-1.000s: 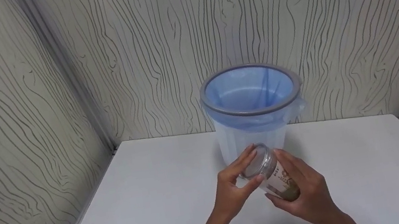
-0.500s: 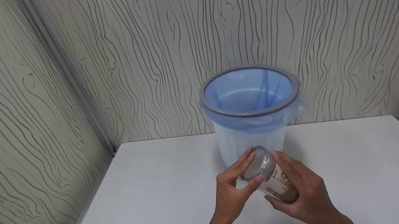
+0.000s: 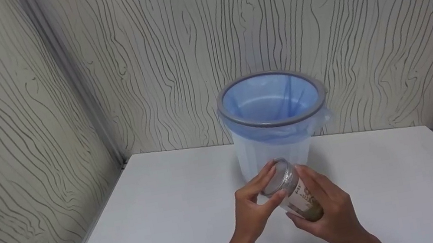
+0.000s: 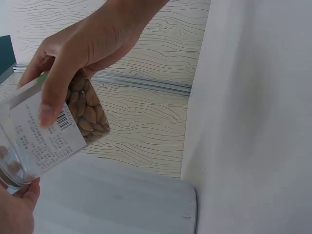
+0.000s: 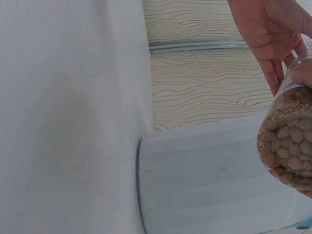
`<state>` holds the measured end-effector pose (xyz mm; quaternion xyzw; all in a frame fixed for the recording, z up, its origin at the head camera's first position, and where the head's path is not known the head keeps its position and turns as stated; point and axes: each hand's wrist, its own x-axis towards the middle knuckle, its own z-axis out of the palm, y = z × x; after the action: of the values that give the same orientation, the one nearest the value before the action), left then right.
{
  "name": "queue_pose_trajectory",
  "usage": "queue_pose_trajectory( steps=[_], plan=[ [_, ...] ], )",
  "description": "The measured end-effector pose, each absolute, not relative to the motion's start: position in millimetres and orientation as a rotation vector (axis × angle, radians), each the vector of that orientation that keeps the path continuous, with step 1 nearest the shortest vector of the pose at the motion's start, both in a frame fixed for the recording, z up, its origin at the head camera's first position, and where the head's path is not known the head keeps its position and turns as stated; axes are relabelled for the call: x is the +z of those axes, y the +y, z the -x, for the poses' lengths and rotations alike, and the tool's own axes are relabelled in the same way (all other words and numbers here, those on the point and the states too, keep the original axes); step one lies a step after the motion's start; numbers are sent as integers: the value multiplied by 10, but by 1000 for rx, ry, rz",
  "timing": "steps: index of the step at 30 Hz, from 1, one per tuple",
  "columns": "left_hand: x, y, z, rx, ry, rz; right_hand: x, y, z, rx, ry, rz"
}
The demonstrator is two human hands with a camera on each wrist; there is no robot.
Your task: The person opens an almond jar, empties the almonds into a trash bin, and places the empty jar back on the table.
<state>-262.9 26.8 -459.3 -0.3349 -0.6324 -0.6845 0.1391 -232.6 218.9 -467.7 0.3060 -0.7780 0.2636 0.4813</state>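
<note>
A clear plastic jar (image 3: 299, 195) with a white label and almonds inside is held tilted above the white table (image 3: 162, 218), just in front of the bin (image 3: 274, 123). My left hand (image 3: 270, 185) pinches its clear lid (image 3: 277, 175) between thumb and fingers. My right hand (image 3: 315, 201) grips the jar's body from below and behind. In the left wrist view the jar (image 4: 53, 131) shows its barcode label under the right hand (image 4: 83, 44). In the right wrist view the almonds fill the jar (image 5: 287, 146) below the left hand (image 5: 268, 34).
The translucent bin has a grey rim and a blue bag liner (image 3: 267, 97); it stands at the table's back edge against the wood-grain wall (image 3: 171, 58). Walls close in the left and right sides. Bare table surface lies left and right of the hands.
Both hands keep the same hold on the jar and lid; the jar has barely shifted.
</note>
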Motion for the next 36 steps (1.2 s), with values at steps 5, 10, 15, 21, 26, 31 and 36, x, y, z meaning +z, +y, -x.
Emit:
queue_pose_trajectory(
  steps=[5,10,15,21,26,31,36],
  plan=[
    [-4601,279,2618,-2004,-1797,957,-4693,2174,2324,640,-1877,-741],
    [-4592,284,2604,-2003,-1763,954,-4698,2157,2318,630,-1875,-735],
    [-4583,285,2588,-2003,-1753,936,-4708,2142,2310,626,-1877,-734],
    [-4571,280,2583,-2010,-1791,912,-4713,2149,2316,614,-1888,-726],
    [-4562,258,2601,-2001,-1819,947,-4699,2172,2328,607,-1888,-724],
    [-4562,226,2618,-1942,-1842,1018,-4680,2200,2325,645,-1877,-739],
    [-4558,200,2634,-1922,-1861,1082,-4677,2194,2315,672,-1882,-770]
  ],
)
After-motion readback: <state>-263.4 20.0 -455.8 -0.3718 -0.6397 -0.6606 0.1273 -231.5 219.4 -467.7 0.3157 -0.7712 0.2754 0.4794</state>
